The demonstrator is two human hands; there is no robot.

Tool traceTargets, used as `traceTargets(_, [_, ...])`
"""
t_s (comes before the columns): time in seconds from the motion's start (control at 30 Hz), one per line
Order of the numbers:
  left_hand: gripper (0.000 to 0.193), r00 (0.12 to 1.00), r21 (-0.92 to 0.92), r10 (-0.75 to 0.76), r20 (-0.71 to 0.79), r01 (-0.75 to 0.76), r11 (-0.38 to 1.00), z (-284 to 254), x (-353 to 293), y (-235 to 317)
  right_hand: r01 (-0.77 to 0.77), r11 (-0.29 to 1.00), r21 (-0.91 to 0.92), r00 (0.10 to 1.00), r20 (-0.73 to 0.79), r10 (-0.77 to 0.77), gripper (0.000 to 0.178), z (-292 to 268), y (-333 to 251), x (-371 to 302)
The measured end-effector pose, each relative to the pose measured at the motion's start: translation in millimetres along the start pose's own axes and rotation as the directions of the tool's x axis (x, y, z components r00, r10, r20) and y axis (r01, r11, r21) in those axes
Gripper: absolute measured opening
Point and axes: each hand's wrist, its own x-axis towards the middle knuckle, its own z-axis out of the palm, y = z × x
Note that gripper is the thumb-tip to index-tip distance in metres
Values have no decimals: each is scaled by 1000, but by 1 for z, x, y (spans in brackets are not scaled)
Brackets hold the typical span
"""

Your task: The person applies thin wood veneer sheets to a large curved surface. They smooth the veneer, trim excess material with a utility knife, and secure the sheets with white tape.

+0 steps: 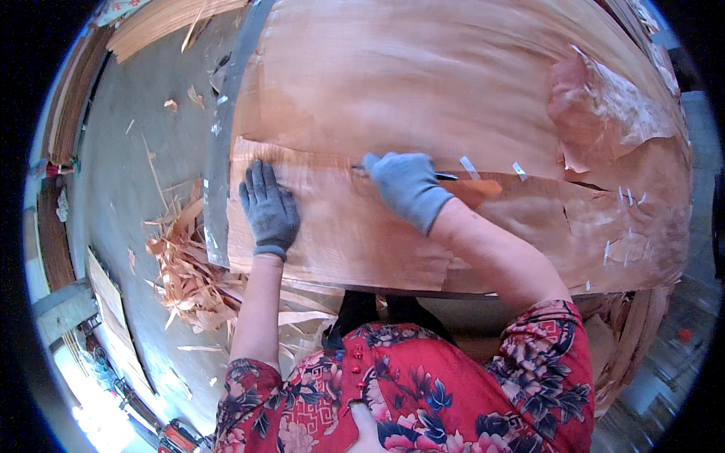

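Observation:
A wide sheet of reddish-brown wood veneer (393, 83) covers the work surface, with a seam running across it. My left hand (272, 215), in a grey glove, lies flat on the near strip of veneer (355, 241) just below the seam, fingers stretched out. My right hand (408, 185), gloved alike, is closed around a slim knife (447, 177). Its dark end sticks out to the right of the fist, and its tip touches the veneer along the seam, left of the knuckles. Most of the knife is hidden in the glove.
White tape pieces (470, 167) sit along the seam to the right. A torn, curled veneer piece (604, 109) lies at the far right. Curly veneer scraps (192, 264) are heaped on the floor at left. Stacked veneer (170, 26) stands at the far left.

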Motion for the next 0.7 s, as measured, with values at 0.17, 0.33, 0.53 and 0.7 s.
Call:
traceTargets(0.17, [62,1000,8,-23,9,23,1000,2,-4,-2,-79,994,-70,997,-15,78,4,6,34,-47])
traceTargets(0.33, [64,999,114,-28,-27,31,993,7,-4,-3,-150,979,-142,989,-15,149,11,12,46,-73])
traceTargets(0.53, [74,988,-342,155,-10,-149,928,0,-22,113,-170,976,-138,985,-11,170,11,10,42,-75])
traceTargets(0.7, [71,962,-244,270,42,-252,936,-5,-24,147,-239,962,-136,971,-31,237,10,19,31,-77])
